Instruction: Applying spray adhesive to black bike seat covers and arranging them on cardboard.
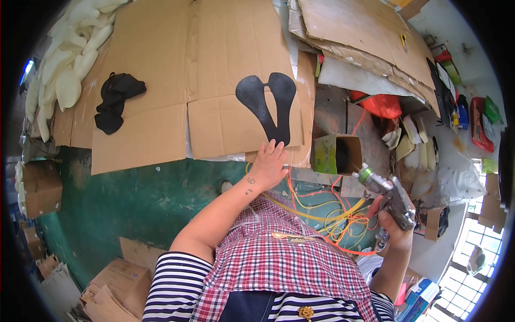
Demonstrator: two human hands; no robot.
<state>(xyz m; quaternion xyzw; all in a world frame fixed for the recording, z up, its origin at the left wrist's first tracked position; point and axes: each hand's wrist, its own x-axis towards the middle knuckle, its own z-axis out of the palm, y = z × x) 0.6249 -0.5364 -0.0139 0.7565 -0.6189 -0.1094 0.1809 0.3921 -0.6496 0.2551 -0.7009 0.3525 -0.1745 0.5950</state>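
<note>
A flat black saddle-shaped piece (248, 92), with two rounded lobes and a long slot down its middle, lies on the cardboard sheet (225, 129). My left hand (268, 163) rests its stretched fingertips on the narrow near end of this piece, thumb apart. Out to the right, my right hand (394, 222) is wrapped round a metal spray gun (394, 198) with a green ring near its front. The gun points up and left, toward an open carton (324, 154). Several black pieces (115, 99) lie heaped on the cardboard at the left.
Cream foam pieces (80, 59) pile up at the far left. Orange and yellow hoses (338, 225) coil on the green floor (129, 204) by my right arm. Stacked cardboard (354, 21) with a yellow cutter (404, 43) stands at the back right. Cartons (120, 282) sit at lower left.
</note>
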